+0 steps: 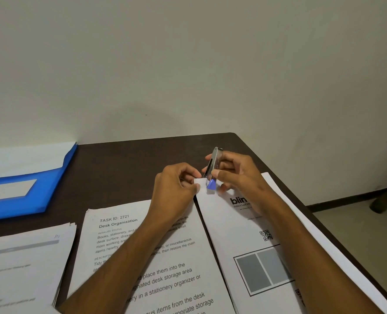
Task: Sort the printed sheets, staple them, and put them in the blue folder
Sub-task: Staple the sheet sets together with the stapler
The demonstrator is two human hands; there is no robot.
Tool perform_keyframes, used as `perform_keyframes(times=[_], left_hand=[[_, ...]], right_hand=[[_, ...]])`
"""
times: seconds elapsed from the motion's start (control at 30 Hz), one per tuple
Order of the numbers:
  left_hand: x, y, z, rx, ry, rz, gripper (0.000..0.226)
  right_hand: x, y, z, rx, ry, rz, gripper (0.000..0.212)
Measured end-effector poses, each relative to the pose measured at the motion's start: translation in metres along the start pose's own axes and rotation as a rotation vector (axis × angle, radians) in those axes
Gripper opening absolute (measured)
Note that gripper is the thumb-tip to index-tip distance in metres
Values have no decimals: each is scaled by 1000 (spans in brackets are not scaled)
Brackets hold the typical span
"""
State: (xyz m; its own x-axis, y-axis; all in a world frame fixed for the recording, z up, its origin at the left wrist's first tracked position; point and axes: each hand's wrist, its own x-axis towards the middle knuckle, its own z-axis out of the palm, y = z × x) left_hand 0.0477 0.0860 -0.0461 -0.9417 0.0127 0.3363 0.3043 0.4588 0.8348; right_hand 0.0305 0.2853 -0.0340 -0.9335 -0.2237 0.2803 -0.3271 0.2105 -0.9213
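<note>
Near the desk's (pixel 124 159) far edge, the left hand (pixel 176 184) pinches the sheets' (pixel 228 225) corner flush while the right hand's (pixel 235 175) grip closes around the stapler (pixel 213 171), likely to bind them.

Stapler (pixel 213 175) mouth hidden by fingers; blue folder (pixel 29 189) cut by left edge; logo text under right hand (pixel 238 175).

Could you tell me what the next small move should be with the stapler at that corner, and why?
Probably squeeze the stapler shut. The right hand holds it over the top corner of the right-hand stack, and the left hand pinches that same corner, so the sheets look lined up for stapling.
</note>
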Motion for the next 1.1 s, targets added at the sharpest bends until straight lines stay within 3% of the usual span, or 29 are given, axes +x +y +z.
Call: perform_keyframes(times=[0.9, 1.1], left_hand=[[1, -2, 0, 14, 2, -11, 21], [2, -3, 0, -21, -117, -7, 22]], right_hand=[[1, 6, 4, -76, -51, 1, 20], [0, 3, 4, -79, -43, -28, 26]])
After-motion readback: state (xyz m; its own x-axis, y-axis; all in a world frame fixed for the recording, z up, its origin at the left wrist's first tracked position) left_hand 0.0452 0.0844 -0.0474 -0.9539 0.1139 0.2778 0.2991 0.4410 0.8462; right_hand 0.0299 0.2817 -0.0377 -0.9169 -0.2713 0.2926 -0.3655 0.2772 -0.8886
